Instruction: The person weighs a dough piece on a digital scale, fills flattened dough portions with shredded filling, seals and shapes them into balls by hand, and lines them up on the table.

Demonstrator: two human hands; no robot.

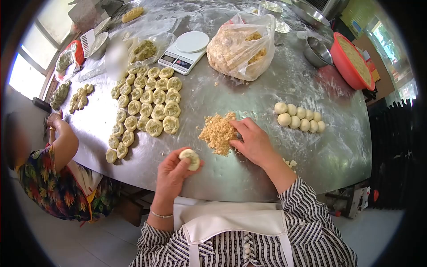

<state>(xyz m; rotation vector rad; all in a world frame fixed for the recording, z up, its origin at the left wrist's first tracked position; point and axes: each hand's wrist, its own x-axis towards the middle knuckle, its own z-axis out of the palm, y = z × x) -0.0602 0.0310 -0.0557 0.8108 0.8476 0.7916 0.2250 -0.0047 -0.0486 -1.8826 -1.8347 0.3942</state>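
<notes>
Between the thumb and fingers of my left hand (pixel 173 171) is a small round of pale dough (pixel 190 159), with the thumb pressed over its face. My right hand (pixel 252 141) reaches into the right side of a heap of crumbly yellowish filling (pixel 215 132) on the metal table. Its thumb and fingertips are apart, touching the crumbs. Left of the heap sit rows of dough cups with greenish centres (pixel 154 127). Smooth white dough balls (pixel 300 117) lie in two rows to the right. A few small dough bits (pixel 291 163) are partly hidden by my right forearm.
A clear bag of crumbly filling (pixel 240 46) and a white digital scale (pixel 184 52) stand farther back. A red basin (pixel 351 62) and a steel bowl (pixel 317 52) are at right. Another person's arm (pixel 66 140) is at the left edge. Flour dusts the metal table (pixel 267 178).
</notes>
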